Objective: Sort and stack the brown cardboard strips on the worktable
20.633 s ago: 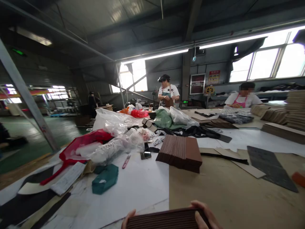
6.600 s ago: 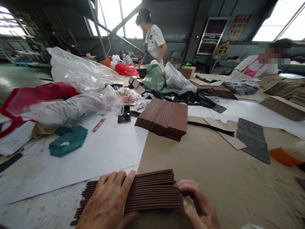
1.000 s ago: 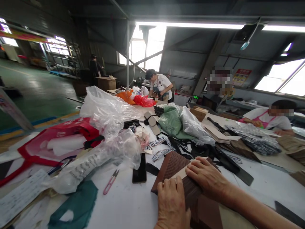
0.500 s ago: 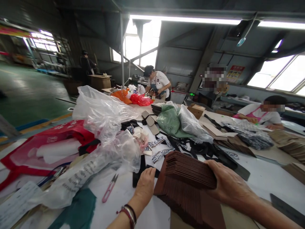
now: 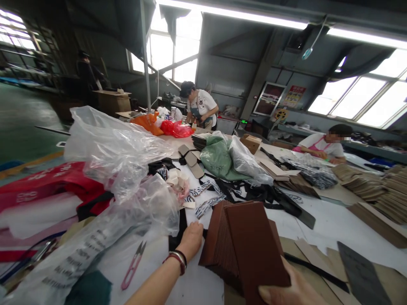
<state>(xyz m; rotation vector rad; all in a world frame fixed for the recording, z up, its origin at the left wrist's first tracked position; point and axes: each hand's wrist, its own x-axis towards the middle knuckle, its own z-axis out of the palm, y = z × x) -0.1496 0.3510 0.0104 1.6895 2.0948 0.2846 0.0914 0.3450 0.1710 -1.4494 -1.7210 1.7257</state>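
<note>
The right hand [image 5: 295,290] grasps a brown rectangular panel [image 5: 254,245] by its lower right corner, the thumb pressed flat on the broad face, which is turned up toward the camera; how many more panels lie behind it cannot be told. The panel is tilted, partly hiding a row of brown panels [image 5: 219,250] standing packed on the tabletop [image 5: 193,288] toward its near edge, and whether the two touch is unclear. The left hand [image 5: 191,240], a bracelet at the wrist, is just left of that row, fingers curled downward beside a flat black item [image 5: 181,224]; whether it holds anything cannot be seen. Nearer the tabletop's left edge lie pink-handled thread snips [image 5: 132,267], a dark teal cloth [image 5: 90,290], a crumpled clear plastic bag [image 5: 111,148] and a red bag [image 5: 60,182]. Past the row, toward the far edge, are patterned fabric strips [image 5: 206,197] and a green bag [image 5: 219,159]. On the right, a black strip [image 5: 314,267] crosses tan sheets beside a dark gray sheet [image 5: 362,271]. Two co-workers bend over work beyond.
</note>
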